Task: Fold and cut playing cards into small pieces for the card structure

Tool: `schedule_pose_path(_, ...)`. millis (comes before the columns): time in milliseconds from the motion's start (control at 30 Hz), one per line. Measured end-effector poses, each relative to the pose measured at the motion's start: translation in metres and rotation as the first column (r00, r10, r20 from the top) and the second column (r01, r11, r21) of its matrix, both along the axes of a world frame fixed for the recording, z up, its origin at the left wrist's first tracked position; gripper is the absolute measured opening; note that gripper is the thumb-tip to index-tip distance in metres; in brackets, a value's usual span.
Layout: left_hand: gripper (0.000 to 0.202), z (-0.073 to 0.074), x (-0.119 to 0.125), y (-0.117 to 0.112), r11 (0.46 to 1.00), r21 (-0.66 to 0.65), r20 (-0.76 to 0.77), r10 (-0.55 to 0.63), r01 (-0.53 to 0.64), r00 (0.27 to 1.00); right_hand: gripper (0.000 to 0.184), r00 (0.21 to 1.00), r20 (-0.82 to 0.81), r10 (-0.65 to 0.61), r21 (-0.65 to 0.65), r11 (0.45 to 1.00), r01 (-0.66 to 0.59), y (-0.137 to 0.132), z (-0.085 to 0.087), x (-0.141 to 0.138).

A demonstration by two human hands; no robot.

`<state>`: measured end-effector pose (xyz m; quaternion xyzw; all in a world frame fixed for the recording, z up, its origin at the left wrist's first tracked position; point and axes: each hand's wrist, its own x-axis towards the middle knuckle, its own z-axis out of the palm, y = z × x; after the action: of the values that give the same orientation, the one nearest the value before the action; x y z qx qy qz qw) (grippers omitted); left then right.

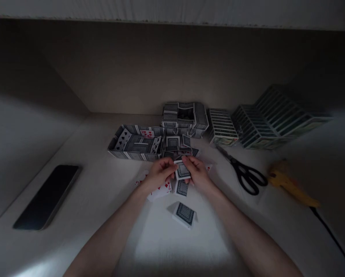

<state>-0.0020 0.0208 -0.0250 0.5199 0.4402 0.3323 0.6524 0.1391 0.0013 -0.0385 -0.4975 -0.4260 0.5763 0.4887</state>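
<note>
Between my left hand [159, 173] and my right hand [197, 172], a playing card [183, 170] with a dark patterned back is pinched by its side edges. Just below it, another card [181, 187] lies face down, and a third [185, 214] lies nearer me. Face-up red cards [159, 191] lie partly under my left hand. Ahead of my hands stands an open box-like structure of joined cards [134, 143], with a taller card structure [185, 117] behind it. Loose cards [176, 144] are heaped between them and my fingers.
To the right stand ridged rows of joined cards [222, 127] and a larger ridged card construction [266, 123]. Black-handled scissors [247, 174] and a yellow glue gun [290, 184] with a black cable [330, 238] lie on the pale desk [103, 184]. A dark phone [47, 197] lies left.
</note>
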Motion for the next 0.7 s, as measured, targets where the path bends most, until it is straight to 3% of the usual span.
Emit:
schedule_pose_path(333, 0.031, 0.003, 0.003, -0.002, 1.000, -0.006, 0.049, 0.000, 0.000, 0.999, 0.038, 0.999, -0.048, -0.023, -0.017, 1.000, 0.022, 0.001, 0.001, 0.002)
schedule_pose_path(467, 0.031, 0.001, 0.003, -0.002, 1.000, -0.012, 0.069, 0.030, -0.029, 0.997, 0.039, 0.990, -0.093, -0.110, -0.004, 0.994, 0.110, 0.002, 0.000, 0.000)
schedule_pose_path(700, 0.026, -0.009, 0.003, 0.001, 0.991, 0.001, 0.187, 0.129, -0.132, 0.974, 0.034, 0.970, -0.189, -0.150, -0.021, 0.989, 0.149, 0.005, -0.005, 0.000)
